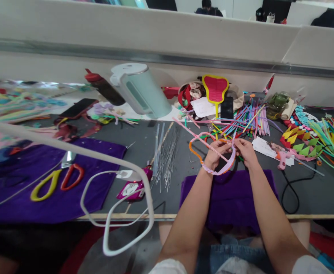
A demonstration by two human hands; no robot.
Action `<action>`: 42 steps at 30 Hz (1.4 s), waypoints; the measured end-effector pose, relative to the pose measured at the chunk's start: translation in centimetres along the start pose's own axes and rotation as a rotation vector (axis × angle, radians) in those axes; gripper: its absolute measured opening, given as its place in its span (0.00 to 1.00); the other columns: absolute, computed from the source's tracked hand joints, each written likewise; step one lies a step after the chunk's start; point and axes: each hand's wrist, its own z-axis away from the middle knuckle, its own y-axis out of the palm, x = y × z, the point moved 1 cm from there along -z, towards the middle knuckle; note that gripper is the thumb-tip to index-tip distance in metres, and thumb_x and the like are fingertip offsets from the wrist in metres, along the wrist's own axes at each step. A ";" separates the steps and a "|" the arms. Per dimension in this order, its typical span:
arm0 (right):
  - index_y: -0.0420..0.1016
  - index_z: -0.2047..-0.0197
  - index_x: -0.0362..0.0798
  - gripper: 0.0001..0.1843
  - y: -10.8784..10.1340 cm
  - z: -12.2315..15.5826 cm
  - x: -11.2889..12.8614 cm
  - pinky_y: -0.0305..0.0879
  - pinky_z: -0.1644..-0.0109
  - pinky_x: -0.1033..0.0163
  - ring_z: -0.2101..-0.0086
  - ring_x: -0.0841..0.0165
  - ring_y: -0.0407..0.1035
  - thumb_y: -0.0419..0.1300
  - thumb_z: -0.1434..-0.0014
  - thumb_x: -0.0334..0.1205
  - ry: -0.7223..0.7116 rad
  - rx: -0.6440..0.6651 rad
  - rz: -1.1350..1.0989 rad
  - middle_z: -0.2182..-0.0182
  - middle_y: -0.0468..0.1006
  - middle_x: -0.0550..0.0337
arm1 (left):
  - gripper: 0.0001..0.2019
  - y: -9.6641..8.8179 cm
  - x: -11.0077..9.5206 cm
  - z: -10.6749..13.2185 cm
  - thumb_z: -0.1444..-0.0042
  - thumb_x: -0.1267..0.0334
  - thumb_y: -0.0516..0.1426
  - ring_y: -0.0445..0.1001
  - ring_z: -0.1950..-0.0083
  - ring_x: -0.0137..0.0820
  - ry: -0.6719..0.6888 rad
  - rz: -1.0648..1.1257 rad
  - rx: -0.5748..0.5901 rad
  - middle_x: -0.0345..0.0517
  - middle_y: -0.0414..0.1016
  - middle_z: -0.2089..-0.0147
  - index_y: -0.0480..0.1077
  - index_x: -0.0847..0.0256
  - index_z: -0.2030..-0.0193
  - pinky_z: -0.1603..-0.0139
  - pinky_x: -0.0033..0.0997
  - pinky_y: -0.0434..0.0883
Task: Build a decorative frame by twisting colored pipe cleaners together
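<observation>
A looped pipe-cleaner ring (223,167) in pink, orange and lilac hangs around my left wrist area, above a folded purple cloth (231,201). My left hand (217,151) is closed, pinching the ring's far side between the fingertips. Beside it, my right hand (244,151) pinches the lilac pipe cleaner (234,141) where it meets the ring. The fingertips of both hands are close together, and the exact join between them is too small to make out. A twisted pink length (184,128) sticks out from the ring toward the far left.
Colourful pipe cleaners (255,118) lie piled beyond my hands. A pink glue gun (282,158) with a black cord rests at right. Left are metal wires (168,160), a pale-blue kettle (147,91), scissors (70,167) and a white cable (124,163) crossing the foreground.
</observation>
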 end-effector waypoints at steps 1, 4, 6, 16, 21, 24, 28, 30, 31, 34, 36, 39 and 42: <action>0.76 0.70 0.46 0.20 -0.1 0.0 0.0 0.54 0.82 0.72 0.81 0.78 0.61 0.67 0.57 0.55 0.020 0.011 0.004 0.80 0.71 0.66 | 0.14 -0.1 -0.1 0.0 0.63 0.62 0.69 0.71 0.74 0.23 0.041 0.010 -0.038 0.44 0.76 0.71 0.76 0.66 0.68 0.69 0.25 0.69; 0.77 0.72 0.45 0.20 -0.2 0.0 -0.1 0.56 0.82 0.72 0.82 0.78 0.61 0.68 0.59 0.55 0.073 0.078 0.019 0.81 0.71 0.66 | 0.13 -0.3 -0.3 -0.1 0.62 0.62 0.68 0.71 0.74 0.23 0.141 0.023 -0.141 0.42 0.75 0.72 0.77 0.64 0.68 0.68 0.25 0.69; 0.76 0.73 0.45 0.19 0.0 0.1 -0.2 0.57 0.82 0.72 0.83 0.78 0.60 0.69 0.59 0.53 0.088 0.106 0.010 0.83 0.70 0.67 | 0.13 -0.4 -0.4 0.0 0.61 0.61 0.68 0.71 0.74 0.23 0.165 0.009 -0.153 0.41 0.76 0.72 0.77 0.63 0.67 0.67 0.25 0.69; 0.75 0.76 0.45 0.15 0.5 0.3 0.0 0.51 0.81 0.70 0.84 0.79 0.55 0.69 0.60 0.49 0.076 0.032 -0.104 0.86 0.69 0.69 | 0.15 0.2 -1.0 0.6 0.60 0.59 0.68 0.76 0.69 0.29 0.160 -0.032 -0.116 0.45 0.78 0.69 0.76 0.63 0.65 0.60 0.32 0.73; 0.77 0.71 0.46 0.19 0.4 0.4 0.1 0.53 0.78 0.70 0.82 0.78 0.59 0.70 0.60 0.52 0.051 0.077 -0.092 0.81 0.74 0.67 | 0.15 -0.2 -0.8 0.3 0.60 0.58 0.68 0.77 0.70 0.29 0.227 -0.027 -0.217 0.45 0.78 0.70 0.76 0.64 0.66 0.59 0.33 0.74; 0.77 0.73 0.46 0.17 0.4 0.5 0.2 0.50 0.81 0.70 0.85 0.79 0.56 0.70 0.60 0.50 0.040 0.053 -0.067 0.84 0.70 0.69 | 0.17 -0.4 -0.8 0.2 0.61 0.59 0.68 0.77 0.68 0.30 0.182 -0.012 -0.158 0.46 0.79 0.68 0.76 0.64 0.64 0.58 0.33 0.74; 0.77 0.74 0.46 0.14 0.2 0.4 0.4 0.50 0.82 0.71 0.85 0.79 0.56 0.70 0.61 0.47 0.065 0.020 -0.147 0.85 0.70 0.69 | 0.19 -0.4 -1.0 0.4 0.60 0.62 0.68 0.78 0.64 0.32 0.127 0.047 -0.019 0.48 0.79 0.64 0.75 0.64 0.59 0.58 0.32 0.74; 0.77 0.74 0.45 0.14 -0.1 0.4 0.6 0.54 0.80 0.71 0.83 0.78 0.60 0.71 0.62 0.44 0.079 0.002 -0.222 0.83 0.72 0.67 | 0.20 -0.4 -1.2 0.5 0.58 0.62 0.67 0.79 0.64 0.32 0.114 0.071 0.022 0.49 0.79 0.63 0.75 0.64 0.57 0.58 0.31 0.74; 0.77 0.73 0.45 0.14 -0.3 0.4 0.7 0.55 0.79 0.71 0.82 0.78 0.61 0.72 0.63 0.43 0.091 0.004 -0.254 0.83 0.73 0.67 | 0.20 -0.4 -1.3 0.6 0.57 0.62 0.67 0.79 0.64 0.32 0.100 0.081 0.034 0.49 0.79 0.63 0.74 0.65 0.56 0.59 0.31 0.75; 0.78 0.73 0.44 0.14 -0.8 0.5 1.1 0.52 0.81 0.72 0.84 0.79 0.59 0.71 0.62 0.43 0.143 0.072 -0.283 0.83 0.73 0.66 | 0.20 -0.6 -1.5 0.8 0.57 0.60 0.67 0.78 0.68 0.32 0.018 0.118 0.067 0.49 0.79 0.64 0.73 0.65 0.56 0.66 0.29 0.76; 0.77 0.73 0.43 0.14 -1.0 0.7 1.3 0.48 0.83 0.72 0.85 0.80 0.56 0.71 0.61 0.43 0.171 0.105 -0.275 0.84 0.72 0.66 | 0.20 -0.8 -1.6 0.9 0.54 0.57 0.65 0.76 0.73 0.29 -0.039 0.156 0.110 0.48 0.78 0.66 0.72 0.66 0.57 0.73 0.26 0.74; 0.77 0.74 0.43 0.14 -1.2 0.7 1.5 0.51 0.82 0.72 0.84 0.79 0.59 0.72 0.62 0.42 0.192 0.108 -0.300 0.84 0.73 0.65 | 0.20 -1.2 -1.8 1.1 0.47 0.51 0.60 0.74 0.77 0.27 -0.142 0.201 0.204 0.48 0.77 0.69 0.71 0.67 0.55 0.80 0.22 0.71; 0.77 0.73 0.42 0.15 -1.3 0.4 1.3 0.53 0.81 0.72 0.83 0.78 0.61 0.73 0.62 0.41 0.209 0.105 -0.321 0.84 0.73 0.64 | 0.16 -1.3 -2.0 1.3 0.44 0.58 0.58 0.77 0.74 0.29 -0.264 0.175 0.279 0.50 0.78 0.69 0.70 0.67 0.54 0.77 0.22 0.74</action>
